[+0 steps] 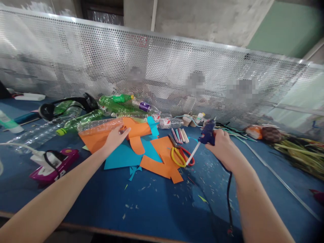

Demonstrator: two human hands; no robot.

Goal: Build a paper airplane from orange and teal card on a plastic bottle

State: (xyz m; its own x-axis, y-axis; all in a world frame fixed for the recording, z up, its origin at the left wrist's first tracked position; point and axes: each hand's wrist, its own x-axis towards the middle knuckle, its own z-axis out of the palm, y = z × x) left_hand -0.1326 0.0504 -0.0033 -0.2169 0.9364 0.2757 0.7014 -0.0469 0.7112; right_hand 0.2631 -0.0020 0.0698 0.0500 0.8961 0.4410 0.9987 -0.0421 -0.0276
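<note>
My left hand [117,135] is closed on an orange paper piece [138,131] with a curved flap hanging down and a blue paper strip [152,125] at its right end. Under it lie a blue sheet [121,157] and orange sheets. My right hand [222,145] grips a dark blue glue gun [208,131], nozzle up, a white glue stick [193,152] jutting from its back. Scissors with yellow and red handles [179,157] rest on orange paper scraps [157,166] between the hands.
Green and clear bottles [86,121], headphones [48,111] and a purple power strip [68,162] are on the left. Chalk-like sticks [180,135] lie behind the scissors. Dry leaves [301,155] are at right. A perforated metal screen [101,57] stands behind, with people beyond.
</note>
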